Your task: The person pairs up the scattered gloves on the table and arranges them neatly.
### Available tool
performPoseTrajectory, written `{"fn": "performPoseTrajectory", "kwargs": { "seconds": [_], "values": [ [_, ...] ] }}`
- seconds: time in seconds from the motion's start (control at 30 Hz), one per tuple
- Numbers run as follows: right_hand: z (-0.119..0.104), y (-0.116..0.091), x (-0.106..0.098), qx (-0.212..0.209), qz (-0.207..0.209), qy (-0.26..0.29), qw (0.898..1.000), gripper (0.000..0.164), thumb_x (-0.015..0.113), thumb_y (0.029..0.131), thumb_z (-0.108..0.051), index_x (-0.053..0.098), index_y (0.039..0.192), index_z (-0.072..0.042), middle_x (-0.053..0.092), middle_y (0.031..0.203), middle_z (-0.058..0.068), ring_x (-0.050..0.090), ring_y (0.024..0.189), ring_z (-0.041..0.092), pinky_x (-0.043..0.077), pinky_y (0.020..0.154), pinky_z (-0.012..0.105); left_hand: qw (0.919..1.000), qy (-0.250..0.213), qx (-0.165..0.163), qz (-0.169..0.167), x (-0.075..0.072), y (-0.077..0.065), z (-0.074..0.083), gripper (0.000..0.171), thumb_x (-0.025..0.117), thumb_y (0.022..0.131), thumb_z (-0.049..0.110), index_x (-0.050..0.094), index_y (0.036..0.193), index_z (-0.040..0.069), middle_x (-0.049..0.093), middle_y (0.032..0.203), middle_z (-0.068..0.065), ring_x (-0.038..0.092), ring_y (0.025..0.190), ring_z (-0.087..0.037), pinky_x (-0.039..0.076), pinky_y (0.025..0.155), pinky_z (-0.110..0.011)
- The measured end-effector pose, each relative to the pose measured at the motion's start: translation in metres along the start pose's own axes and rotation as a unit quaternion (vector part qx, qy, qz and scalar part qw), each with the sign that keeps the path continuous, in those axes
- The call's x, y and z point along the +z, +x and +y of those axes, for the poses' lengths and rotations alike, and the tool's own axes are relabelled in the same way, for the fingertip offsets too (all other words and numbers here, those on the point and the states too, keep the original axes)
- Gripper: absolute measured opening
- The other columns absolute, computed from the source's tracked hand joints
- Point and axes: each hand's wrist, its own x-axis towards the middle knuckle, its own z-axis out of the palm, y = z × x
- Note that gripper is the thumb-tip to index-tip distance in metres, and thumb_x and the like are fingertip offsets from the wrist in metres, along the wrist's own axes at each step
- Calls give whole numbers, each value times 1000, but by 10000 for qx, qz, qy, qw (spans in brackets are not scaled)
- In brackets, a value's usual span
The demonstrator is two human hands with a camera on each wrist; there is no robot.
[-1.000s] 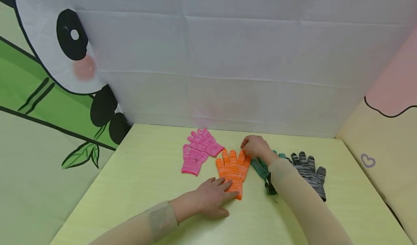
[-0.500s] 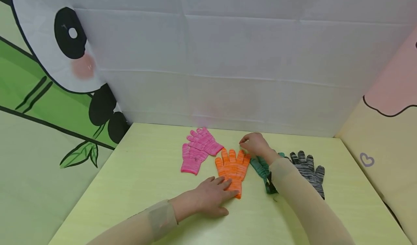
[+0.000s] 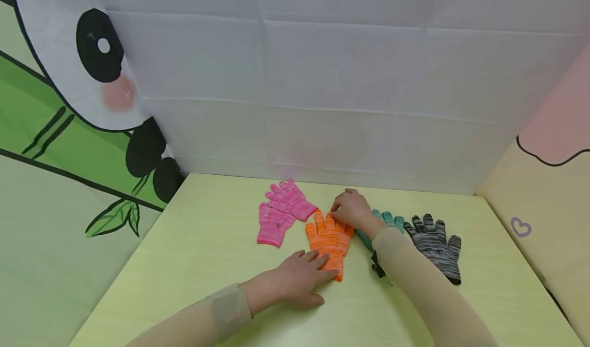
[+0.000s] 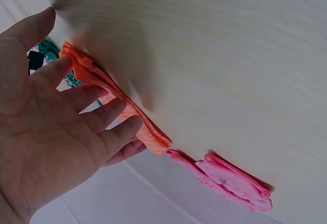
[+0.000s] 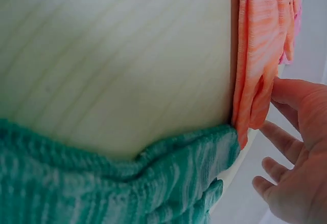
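Observation:
An orange knit glove (image 3: 329, 239) lies flat mid-table, its fingers pointing away from me. My left hand (image 3: 301, 280) rests spread over its cuff; the left wrist view shows those fingers extended along the orange fabric (image 4: 138, 116). At the far end, my right hand (image 3: 354, 211) has thumb and index finger pinched at one of the glove's fingertips. Its other fingers are loosely bent in the right wrist view, beside the orange edge (image 5: 260, 45). Under the right forearm lie green gloves (image 3: 389, 219), partly hidden, with a dark tag at their cuff.
Two pink gloves (image 3: 278, 219) overlap to the left of the orange one. On the right lies a grey-and-black glove (image 3: 438, 247). A white sheet (image 3: 322, 80) stands behind the table's back edge, with printed cloths on both sides.
My right hand has shifted left along the orange glove's fingertips, uncovering more of the green gloves' fingers and of the grey one. The left hand stays on the cuff.

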Motion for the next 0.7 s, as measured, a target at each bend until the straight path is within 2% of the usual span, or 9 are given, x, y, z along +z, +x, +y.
{"fn": "performPoseTrajectory", "kwargs": {
  "seconds": [0.2, 0.3, 0.43, 0.53, 0.7],
  "values": [
    [-2, 0, -3, 278, 164, 500, 9982, 11, 75, 94, -27, 79, 88, -19, 73, 105, 3, 42, 138, 42, 36, 112, 59, 10000, -41, -7, -6, 1, 0, -1, 70, 62, 96, 55, 36, 159, 40, 32, 165, -1, 30, 151, -28, 30, 118, -51],
    [-1, 1, -2, 315, 270, 333, 9986, 10, 74, 94, -27, 79, 88, -20, 73, 105, 2, 43, 137, 42, 34, 113, 60, 10000, -57, -8, 7, 1, 0, -1, 70, 62, 96, 55, 36, 159, 40, 32, 165, -1, 30, 151, -28, 30, 118, -51],
    [2, 1, -1, 180, 251, 3, 9995, 10, 74, 95, -24, 82, 90, -20, 75, 104, -1, 38, 143, 41, 27, 117, 61, 10000, -41, 33, 31, 1, 0, 0, 69, 62, 96, 55, 36, 159, 39, 33, 165, -1, 30, 151, -28, 31, 117, -51],
    [4, -2, -3, 90, 205, -8, 9997, 16, 67, 98, -18, 83, 98, -17, 75, 109, 1, 37, 144, 42, 25, 117, 63, 10000, -39, 60, 37, 1, 0, -1, 69, 62, 97, 55, 37, 159, 39, 33, 165, -1, 31, 150, -29, 31, 117, -52],
    [10, -9, -10, 153, 243, 82, 9996, 29, 54, 103, -14, 77, 121, -13, 71, 126, 8, 36, 144, 44, 25, 117, 63, 9999, -95, 88, 80, 0, -1, -3, 68, 62, 96, 55, 38, 158, 40, 34, 164, -1, 32, 150, -28, 32, 117, -53]
  ]
}}
